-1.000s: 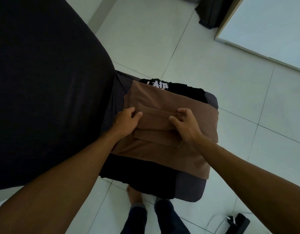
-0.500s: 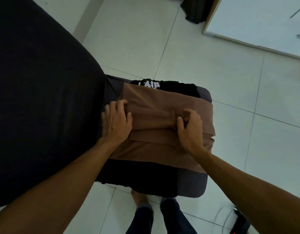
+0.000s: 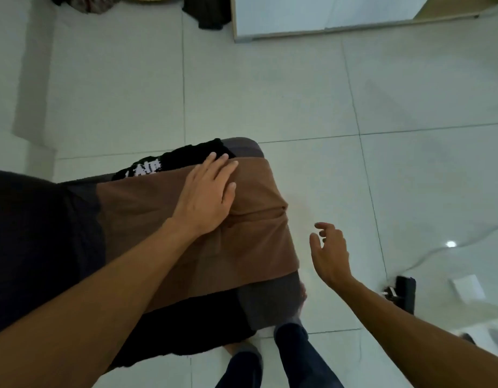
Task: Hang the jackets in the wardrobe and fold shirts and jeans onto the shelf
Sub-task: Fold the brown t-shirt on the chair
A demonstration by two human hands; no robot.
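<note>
Floor tiles [image 3: 270, 88], pale and glossy, fill most of the view, with a white wardrobe panel [image 3: 312, 15] at the top edge and a heap of dark clothes [image 3: 205, 9] beside it. Nearer, a grey cushioned seat [image 3: 270, 301] carries the work: a black printed shirt [image 3: 158, 166] at the bottom and a brown folded shirt [image 3: 247, 239] lying on top of it.

The left hand [image 3: 205, 197] rests flat on the brown shirt, fingers straight, pressing and gripping nothing. The right hand [image 3: 330, 253] hangs off the seat's right edge over the tiles, fingers loosely curled and empty.

The fold looks nearly finished. To do it well, I would sweep the flat palm outward toward the far edge, chasing the ridge at the right border, then bring the free hand under the stack so both shirts lift together without the layers sliding apart.
</note>
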